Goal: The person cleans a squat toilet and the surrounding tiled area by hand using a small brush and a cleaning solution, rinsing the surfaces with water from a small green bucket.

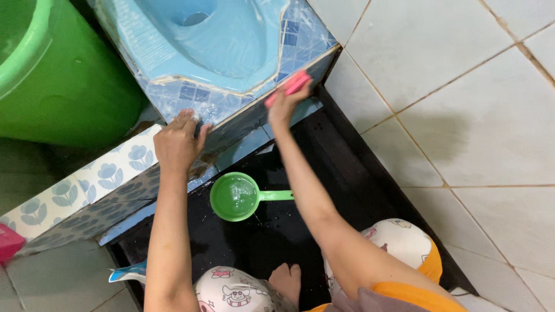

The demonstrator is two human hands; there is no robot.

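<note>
1. Right hand [282, 103]: fingers curled tight around a pink scrub brush [291, 86]. Brush sticks out past the fingertips, pressed against the front edge of the tiled step [243, 112], at the step's right corner.
2. Left hand [178, 141]: fingers bent, tips resting on the step's front edge, a little way left of the brush hand. Looks like a brace. Something pale shows at the fingertips; can't tell whether it's foam or a small object, so can't tell if the hand grips anything.
3. Blue squat toilet pan [214, 34]: set into the step, just beyond both sets of fingertips. Small blue mosaic tiles surround it; these look wet and streaked near the brush.
4. Green dipper [237, 196]: round scoop with a handle pointing right, water in it. It lies on the dark wet floor [324, 162] below and between the two hands, nearer the wrists than the fingers. Touched by neither hand.
5. Green bucket [52, 75]: large, well off to the left of the left fingers, beside the step.
6. Floral tiled ledge [87, 185]: runs down-left from under the left hand.
7. Pale floor tiles [462, 115]: right of the brush hand, one darker damp patch on them.
8. Person's knees in patterned fabric and a bare foot [286, 280] sit at the bottom, behind both forearms.
</note>
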